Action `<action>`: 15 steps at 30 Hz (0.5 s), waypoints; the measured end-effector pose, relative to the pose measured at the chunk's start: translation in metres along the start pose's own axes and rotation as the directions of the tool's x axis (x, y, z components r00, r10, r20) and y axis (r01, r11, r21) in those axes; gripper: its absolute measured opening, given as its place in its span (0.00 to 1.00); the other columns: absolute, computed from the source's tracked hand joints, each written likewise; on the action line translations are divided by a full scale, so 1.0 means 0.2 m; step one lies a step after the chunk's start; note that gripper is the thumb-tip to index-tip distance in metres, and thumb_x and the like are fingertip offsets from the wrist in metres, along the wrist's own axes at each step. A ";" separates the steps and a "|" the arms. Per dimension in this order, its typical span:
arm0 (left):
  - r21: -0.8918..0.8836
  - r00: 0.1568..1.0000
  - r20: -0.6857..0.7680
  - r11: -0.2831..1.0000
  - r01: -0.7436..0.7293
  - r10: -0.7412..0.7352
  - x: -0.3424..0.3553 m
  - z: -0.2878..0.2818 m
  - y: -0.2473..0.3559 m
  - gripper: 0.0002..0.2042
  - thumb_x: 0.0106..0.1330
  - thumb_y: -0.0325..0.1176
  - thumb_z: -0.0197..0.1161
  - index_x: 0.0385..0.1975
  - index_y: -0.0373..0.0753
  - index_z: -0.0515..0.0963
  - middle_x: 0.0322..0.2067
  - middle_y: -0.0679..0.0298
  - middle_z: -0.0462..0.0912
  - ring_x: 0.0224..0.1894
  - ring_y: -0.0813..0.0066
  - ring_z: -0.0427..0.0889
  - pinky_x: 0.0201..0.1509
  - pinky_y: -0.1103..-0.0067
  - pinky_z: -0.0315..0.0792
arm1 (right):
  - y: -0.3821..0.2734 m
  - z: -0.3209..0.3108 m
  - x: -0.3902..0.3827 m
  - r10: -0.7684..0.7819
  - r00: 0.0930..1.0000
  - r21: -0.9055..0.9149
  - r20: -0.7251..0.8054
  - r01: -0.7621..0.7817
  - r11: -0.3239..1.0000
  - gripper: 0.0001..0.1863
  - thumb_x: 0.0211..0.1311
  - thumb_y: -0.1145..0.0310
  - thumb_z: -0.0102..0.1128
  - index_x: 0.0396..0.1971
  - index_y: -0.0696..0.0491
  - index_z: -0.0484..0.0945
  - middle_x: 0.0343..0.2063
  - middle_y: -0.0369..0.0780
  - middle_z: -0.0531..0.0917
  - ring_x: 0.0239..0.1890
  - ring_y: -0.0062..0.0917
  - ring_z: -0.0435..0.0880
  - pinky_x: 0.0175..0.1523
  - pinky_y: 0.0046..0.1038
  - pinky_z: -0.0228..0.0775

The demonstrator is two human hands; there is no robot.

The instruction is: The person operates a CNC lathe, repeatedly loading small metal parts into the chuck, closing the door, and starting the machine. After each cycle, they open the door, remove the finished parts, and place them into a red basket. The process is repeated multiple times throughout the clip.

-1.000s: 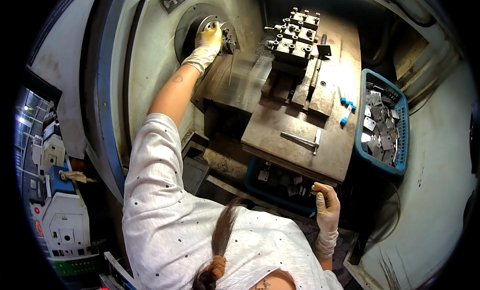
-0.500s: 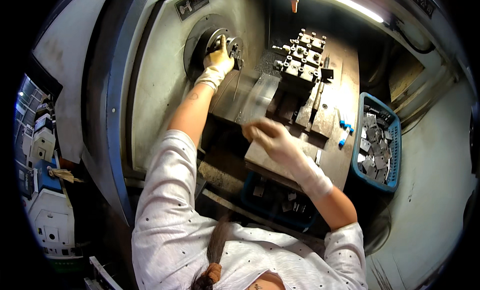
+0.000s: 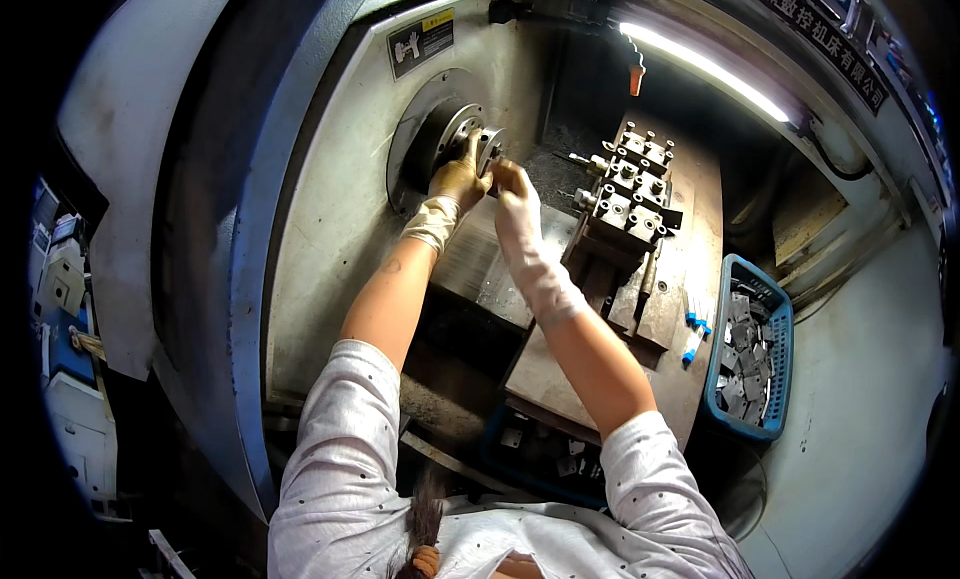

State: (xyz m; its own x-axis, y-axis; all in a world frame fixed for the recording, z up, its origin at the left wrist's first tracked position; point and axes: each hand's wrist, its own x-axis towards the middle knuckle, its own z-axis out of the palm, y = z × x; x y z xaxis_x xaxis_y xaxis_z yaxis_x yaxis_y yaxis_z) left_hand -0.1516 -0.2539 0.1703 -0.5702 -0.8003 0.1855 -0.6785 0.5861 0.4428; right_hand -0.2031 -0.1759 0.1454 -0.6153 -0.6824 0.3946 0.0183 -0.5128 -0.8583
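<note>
My left hand (image 3: 460, 186), in a yellowed thin glove, is at the front of the round lathe chuck (image 3: 437, 144). Its index finger lies against the metal fixture (image 3: 491, 142) on the chuck face; the other fingers are curled and partly hidden. My right hand (image 3: 518, 207), in a whitish glove, has come up beside it, just right of the fixture. Its fingers are bent and pinched together near the left thumb. What either hand holds is too small or covered to make out.
A tool post block (image 3: 630, 194) with several bolts stands right of my hands on the slide. Blue-ended strips (image 3: 692, 324) lie on the metal bed (image 3: 690, 389). A blue basket (image 3: 783, 379) of metal plates stands at right. An orange-tipped nozzle (image 3: 636, 79) hangs above.
My right hand has moved up and left from over the bed to the chuck, and its fingers have closed. The left hand stays there. A thin rod hanging from the fixture no longer shows.
</note>
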 end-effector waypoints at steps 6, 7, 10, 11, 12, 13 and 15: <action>0.021 0.988 -0.155 1.000 -0.019 0.022 -0.01 0.05 0.02 0.34 0.44 0.41 0.50 0.50 0.53 0.38 0.22 0.50 0.72 0.23 0.55 0.72 0.28 0.68 0.66 | 0.22 -0.04 0.17 0.130 0.862 -0.451 -0.490 -0.378 0.808 0.19 0.38 0.78 0.42 0.37 0.56 0.66 0.33 0.45 0.72 0.38 0.33 0.70 0.43 0.25 0.59; 0.008 0.984 -0.178 1.000 -0.026 0.027 -0.02 0.06 0.01 0.34 0.44 0.41 0.50 0.50 0.53 0.38 0.21 0.50 0.72 0.22 0.55 0.72 0.27 0.68 0.66 | 0.22 -0.09 0.15 0.303 0.868 -0.464 -0.392 -0.472 0.750 0.17 0.38 0.79 0.41 0.34 0.56 0.68 0.31 0.45 0.73 0.35 0.31 0.71 0.41 0.24 0.61; -0.016 0.971 -0.238 0.999 -0.038 0.033 -0.01 0.12 -0.02 0.34 0.45 0.41 0.50 0.50 0.54 0.37 0.20 0.50 0.72 0.20 0.56 0.72 0.25 0.68 0.66 | 0.30 -0.17 0.02 0.514 0.857 -0.404 -0.037 -0.484 0.777 0.13 0.38 0.79 0.37 0.25 0.57 0.72 0.23 0.42 0.75 0.27 0.26 0.73 0.33 0.21 0.63; -0.021 0.966 -0.257 0.999 -0.034 0.028 0.00 0.14 -0.02 0.34 0.46 0.42 0.50 0.50 0.54 0.37 0.19 0.50 0.72 0.20 0.56 0.71 0.24 0.68 0.66 | 0.33 -0.17 -0.02 0.392 0.919 -0.345 -0.033 -0.379 0.859 0.13 0.39 0.79 0.36 0.23 0.58 0.72 0.21 0.39 0.75 0.25 0.23 0.72 0.32 0.18 0.62; -0.026 0.962 -0.273 0.999 -0.036 0.027 -0.02 0.17 -0.03 0.34 0.46 0.42 0.49 0.50 0.54 0.36 0.19 0.50 0.72 0.19 0.56 0.71 0.23 0.68 0.65 | 0.34 -0.17 -0.02 0.342 0.940 -0.304 -0.001 -0.326 0.895 0.16 0.34 0.82 0.33 0.24 0.59 0.71 0.23 0.42 0.75 0.27 0.24 0.72 0.37 0.19 0.60; -0.024 0.956 -0.291 0.999 -0.029 0.021 -0.03 0.19 -0.06 0.34 0.46 0.43 0.49 0.50 0.54 0.36 0.18 0.49 0.72 0.19 0.56 0.71 0.22 0.68 0.65 | 0.23 -0.11 -0.05 0.319 0.947 -0.455 -0.034 -0.299 0.839 0.17 0.33 0.83 0.33 0.24 0.59 0.71 0.23 0.41 0.75 0.28 0.24 0.71 0.38 0.19 0.60; -0.028 0.957 -0.289 0.999 -0.034 0.025 -0.02 0.19 -0.08 0.34 0.47 0.45 0.48 0.51 0.54 0.34 0.16 0.50 0.71 0.17 0.55 0.71 0.20 0.68 0.65 | 0.13 -0.07 -0.08 0.120 0.990 -0.558 -0.072 -0.140 0.818 0.17 0.32 0.83 0.33 0.25 0.59 0.71 0.24 0.40 0.74 0.30 0.24 0.71 0.39 0.19 0.59</action>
State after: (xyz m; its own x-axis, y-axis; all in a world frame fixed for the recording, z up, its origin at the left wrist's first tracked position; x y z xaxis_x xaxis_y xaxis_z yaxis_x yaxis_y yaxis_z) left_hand -0.1561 -0.2552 0.1289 -0.4289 -0.7880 0.4417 -0.6454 0.6094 0.4605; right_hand -0.2031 -0.1712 0.1120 -0.6634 -0.7001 0.2642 -0.3390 -0.0335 -0.9402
